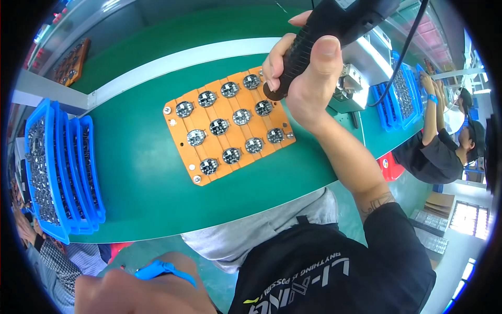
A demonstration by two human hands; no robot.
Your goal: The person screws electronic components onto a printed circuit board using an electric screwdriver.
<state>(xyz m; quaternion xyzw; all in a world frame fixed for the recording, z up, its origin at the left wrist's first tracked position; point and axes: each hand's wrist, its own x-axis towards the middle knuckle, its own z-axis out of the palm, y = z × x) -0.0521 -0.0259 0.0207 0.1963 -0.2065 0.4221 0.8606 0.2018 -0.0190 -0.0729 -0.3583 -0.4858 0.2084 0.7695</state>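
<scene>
My right hand (308, 73) is closed around the ribbed grip of a black handheld tool (342, 23), whose upper part runs out of the top edge. The tool's kind does not show. The grip's lower end is over the far right part of an orange fixture plate (180, 157). Rows of small round circuit boards (219, 126) sit in the plate's recesses. My left hand (112, 293) is low at the lower left, off the table, close to the camera and cut by the edge. A blue strap (166, 272) circles its wrist. The left fingers are hidden.
Blue trays (65, 172) full of small parts stand stacked at the left of the green table (136, 199). More blue trays (400, 94) are at the right, past a grey metal device (350, 89). A black cable (400, 63) hangs there. Co-workers (436, 146) sit on both sides.
</scene>
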